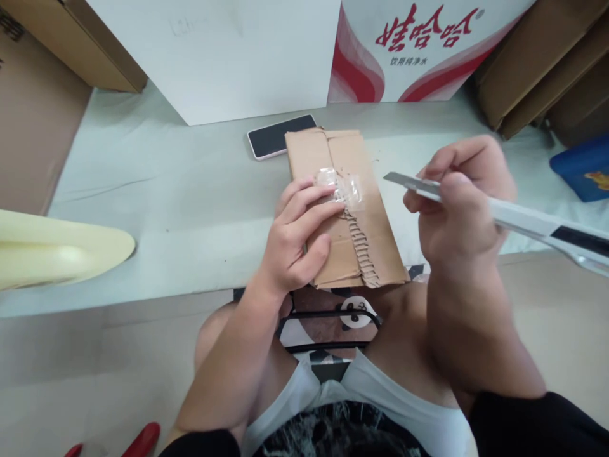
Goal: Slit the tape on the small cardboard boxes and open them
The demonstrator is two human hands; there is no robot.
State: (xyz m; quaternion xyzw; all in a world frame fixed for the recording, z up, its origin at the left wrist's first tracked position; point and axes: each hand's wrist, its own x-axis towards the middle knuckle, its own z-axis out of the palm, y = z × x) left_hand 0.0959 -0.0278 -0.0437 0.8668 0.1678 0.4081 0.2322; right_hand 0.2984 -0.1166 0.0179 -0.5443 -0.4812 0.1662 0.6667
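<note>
A flat piece of brown cardboard (380,235) lies on the pale covered surface, its near end at the front edge. Down its middle runs a torn strip baring the corrugation, with clear tape (353,192) stuck near the far part. My left hand (297,238) rests on the cardboard's left side, fingers stretched out towards the tape. Off to the right and apart from the cardboard, my right hand (469,203) grips a white utility knife (523,220). Its blade is out and points left. The handle's black part reaches towards the right edge of the view.
A phone (280,136) lies beyond the cardboard, partly under it. Behind stand a large white box (238,57) and brown cartons (533,57). A yellow rounded object (66,251) is at the left, a blue item (580,168) at the right. Below, my legs flank a panda-patterned seat (328,317).
</note>
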